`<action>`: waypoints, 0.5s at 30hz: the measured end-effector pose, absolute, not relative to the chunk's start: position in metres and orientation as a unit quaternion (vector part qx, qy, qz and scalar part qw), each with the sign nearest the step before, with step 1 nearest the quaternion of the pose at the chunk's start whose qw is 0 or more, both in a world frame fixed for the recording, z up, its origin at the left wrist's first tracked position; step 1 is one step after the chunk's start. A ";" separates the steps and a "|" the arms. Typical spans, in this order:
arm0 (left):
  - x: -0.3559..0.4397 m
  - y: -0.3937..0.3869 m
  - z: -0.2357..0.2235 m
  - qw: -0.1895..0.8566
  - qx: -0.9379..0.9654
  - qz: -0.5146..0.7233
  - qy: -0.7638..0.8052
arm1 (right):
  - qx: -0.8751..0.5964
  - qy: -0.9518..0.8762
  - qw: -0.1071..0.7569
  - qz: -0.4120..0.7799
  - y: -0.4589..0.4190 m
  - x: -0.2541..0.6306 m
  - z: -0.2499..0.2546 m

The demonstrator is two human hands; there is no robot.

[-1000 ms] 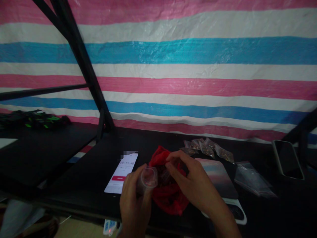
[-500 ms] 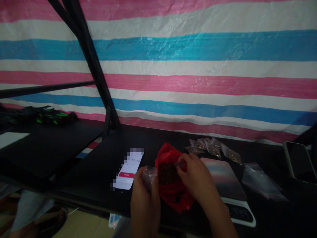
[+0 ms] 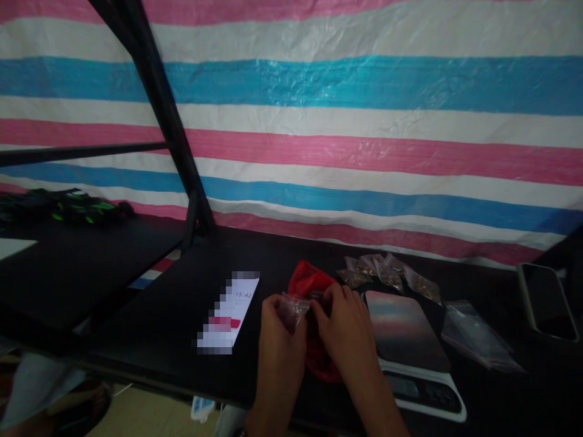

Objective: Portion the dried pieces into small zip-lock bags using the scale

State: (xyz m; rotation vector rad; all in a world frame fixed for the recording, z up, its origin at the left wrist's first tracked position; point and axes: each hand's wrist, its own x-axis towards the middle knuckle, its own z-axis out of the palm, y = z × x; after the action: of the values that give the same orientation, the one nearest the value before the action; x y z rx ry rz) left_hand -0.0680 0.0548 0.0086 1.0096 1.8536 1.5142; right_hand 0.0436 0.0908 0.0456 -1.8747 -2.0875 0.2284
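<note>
My left hand (image 3: 279, 340) is closed around a small clear plastic bag (image 3: 292, 308) with dark bits inside. My right hand (image 3: 345, 328) is pinched at the mouth of that small bag, over a red plastic bag (image 3: 308, 280) that lies on the black table (image 3: 182, 303). Both hands meet close together just in front of the red bag. What my right fingers hold is too small to make out.
A phone with a lit screen (image 3: 230, 312) lies left of my hands. A kitchen scale (image 3: 407, 340) sits to the right, with several filled small bags (image 3: 387, 273) behind it, empty clear bags (image 3: 478, 337) beyond, and a dark phone (image 3: 546, 300) at far right. Black frame bars (image 3: 168, 121) rise left.
My hands have drawn closer together and lower, and the small clear bag now shows dark contents. The red bag has sunk partly behind my hands. The view shifted slightly.
</note>
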 end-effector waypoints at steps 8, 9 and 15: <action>-0.069 0.055 0.010 0.289 0.369 0.577 0.670 | -0.675 -0.714 0.173 0.067 0.092 0.049 0.046; -0.069 0.055 0.010 0.283 0.367 0.591 0.661 | -0.676 -0.715 0.165 0.067 0.091 0.052 0.047; -0.067 0.058 0.012 0.285 0.324 0.682 0.590 | -0.653 -0.739 0.138 0.090 0.090 0.057 0.050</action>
State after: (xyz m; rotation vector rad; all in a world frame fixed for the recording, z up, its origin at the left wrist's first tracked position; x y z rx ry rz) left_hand -0.0671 0.0582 0.0125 0.8678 1.5786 1.8251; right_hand 0.0572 0.0901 0.0503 -1.8885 -2.1372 0.2607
